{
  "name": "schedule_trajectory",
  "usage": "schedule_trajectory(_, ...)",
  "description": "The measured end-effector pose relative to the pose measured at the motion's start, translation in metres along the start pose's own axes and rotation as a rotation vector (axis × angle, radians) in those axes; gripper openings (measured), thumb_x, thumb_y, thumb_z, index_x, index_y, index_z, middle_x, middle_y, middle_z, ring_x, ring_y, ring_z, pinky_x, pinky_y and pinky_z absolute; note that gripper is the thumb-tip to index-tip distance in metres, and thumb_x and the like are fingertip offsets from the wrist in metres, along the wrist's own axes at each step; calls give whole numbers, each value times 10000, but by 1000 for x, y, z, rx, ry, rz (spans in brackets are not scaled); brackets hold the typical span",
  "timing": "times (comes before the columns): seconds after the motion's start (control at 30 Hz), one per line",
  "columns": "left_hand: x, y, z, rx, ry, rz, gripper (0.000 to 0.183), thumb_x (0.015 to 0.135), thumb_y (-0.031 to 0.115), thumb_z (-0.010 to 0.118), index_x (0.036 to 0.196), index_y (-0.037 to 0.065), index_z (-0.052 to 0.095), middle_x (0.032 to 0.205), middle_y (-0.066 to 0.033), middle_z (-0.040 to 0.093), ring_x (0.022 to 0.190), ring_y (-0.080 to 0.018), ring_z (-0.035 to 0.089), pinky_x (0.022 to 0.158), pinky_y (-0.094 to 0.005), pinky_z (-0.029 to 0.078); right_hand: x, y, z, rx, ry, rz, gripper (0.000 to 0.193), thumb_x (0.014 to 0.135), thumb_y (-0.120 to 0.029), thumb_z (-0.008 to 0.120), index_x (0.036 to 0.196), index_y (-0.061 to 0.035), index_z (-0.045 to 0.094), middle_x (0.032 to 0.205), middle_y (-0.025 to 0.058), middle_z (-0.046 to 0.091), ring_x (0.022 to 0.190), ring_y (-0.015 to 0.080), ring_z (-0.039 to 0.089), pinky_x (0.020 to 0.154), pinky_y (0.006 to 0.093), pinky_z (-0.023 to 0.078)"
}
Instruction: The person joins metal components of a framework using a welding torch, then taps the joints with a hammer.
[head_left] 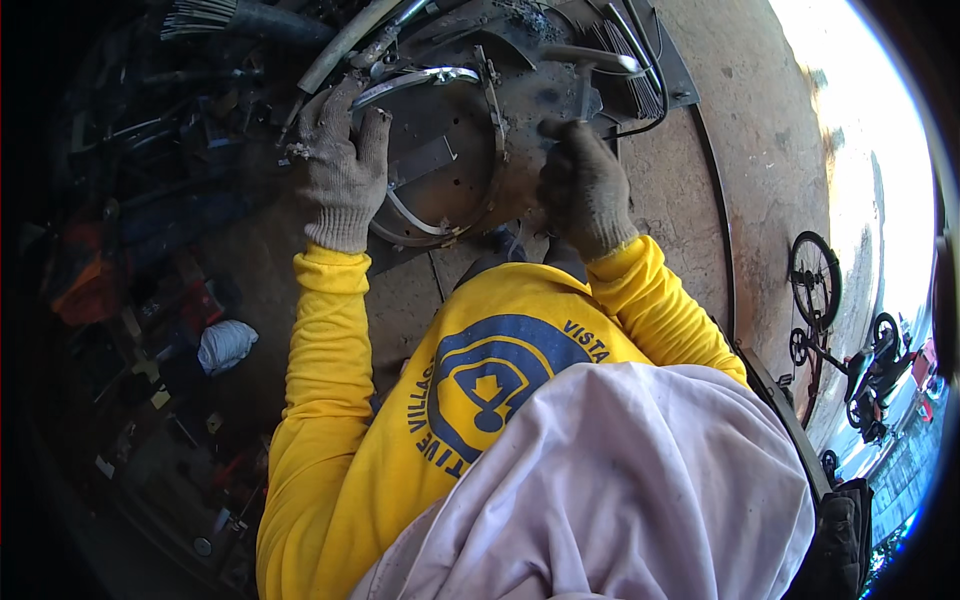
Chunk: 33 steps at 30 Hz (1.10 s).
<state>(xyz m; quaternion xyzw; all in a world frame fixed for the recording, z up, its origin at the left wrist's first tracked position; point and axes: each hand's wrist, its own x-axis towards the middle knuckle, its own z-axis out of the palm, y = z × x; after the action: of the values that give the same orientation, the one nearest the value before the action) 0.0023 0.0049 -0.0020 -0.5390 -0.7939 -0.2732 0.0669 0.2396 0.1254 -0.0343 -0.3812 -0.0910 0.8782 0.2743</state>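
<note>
My left hand (345, 165), in a grey knit work glove, is at the left side of a metal ring (497, 125). Its fingers and thumb are apart, and I see nothing gripped in them. A bright curved metal strip (430, 76) runs along the ring's far side, close to that hand's fingertips. My right hand (585, 185), gloved too, is closed around the handle of a hammer (595, 60), with the head raised beyond the fist. The ring lies on a dark metal worktable (525, 185). Within it sits a small flat metal plate (425, 160).
Rods and pipes (345, 45) lie at the table's far left, beside a stiff brush (200, 18). Thin rods (635, 90) and a black cable (655, 115) are at the far right. Dark clutter and a white bundle (227, 345) stand left; a bicycle (815, 280) stands right.
</note>
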Motion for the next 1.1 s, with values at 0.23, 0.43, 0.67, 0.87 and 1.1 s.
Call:
schedule_trajectory(0.23,0,5,-3,15,-22,-50,380,963,243,632,1258,6,602,1230,-199,607,1160,-366,550,974,-460,467,3,-8,-7,-96,-61,103,229,1010,-236,526,1106,-55,628,630,-51,439,471,57,408,423,212,323)
schedule_trajectory(0.43,0,3,-1,-4,-17,-38,376,961,243,637,1250,5,605,1234,-193,614,1162,-363,552,980,-456,467,12,3,-16,-637,-256,7,185,983,-175,544,1120,-83,626,646,-44,478,493,79,459,428,242,347)
schedule_trajectory(0.67,0,0,-1,26,-20,-11,382,962,251,638,1254,7,604,1234,-185,622,1169,-355,547,990,-458,463,4,-1,-1,-178,-55,179,333,1034,-348,514,1133,-48,618,622,-60,431,438,65,382,399,218,308)
schedule_trajectory(0.87,-3,-2,-1,11,-4,-7,383,966,260,632,1260,16,605,1228,-187,619,1172,-361,542,981,-463,468,0,-5,1,-236,-41,167,313,1031,-343,516,1083,-57,633,616,-54,438,442,68,383,409,211,317)
schedule_trajectory(1.1,1,4,-3,-6,-36,-50,401,962,276,637,1271,23,603,1221,-194,615,1167,-368,546,979,-465,464,7,2,-4,-341,-77,217,225,991,-260,538,1071,-82,650,602,-29,456,429,88,415,396,243,321)
